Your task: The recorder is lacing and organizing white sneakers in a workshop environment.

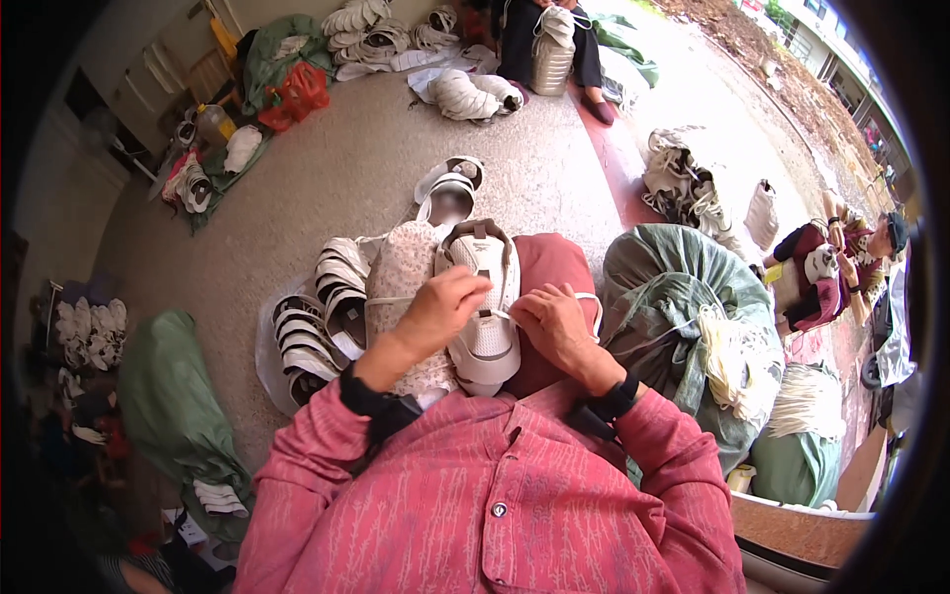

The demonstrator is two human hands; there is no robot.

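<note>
A white and beige shoe upper [485,346] rests across my lap between my knees, its toe toward my body and its brown-lined collar farther off. Over the upper's left side, my left hand [445,307] is closed in a pinch, fingertips beside the lacing opening. My right hand [556,322] is bent in at the right edge of the upper, with thumb and fingers drawn together. Whatever is between the fingertips of either hand is too small to make out. Underneath the hands are a floral-patterned cloth [411,252] and a reddish cloth [544,262].
Stacked white uppers [307,342] lie at my left, with more uppers [450,193] ahead. A green sack [683,267] at my right bears a bundle of pale laces [737,361]. Another green sack [178,386] stands left. Two other people sit farther off, at the top and right.
</note>
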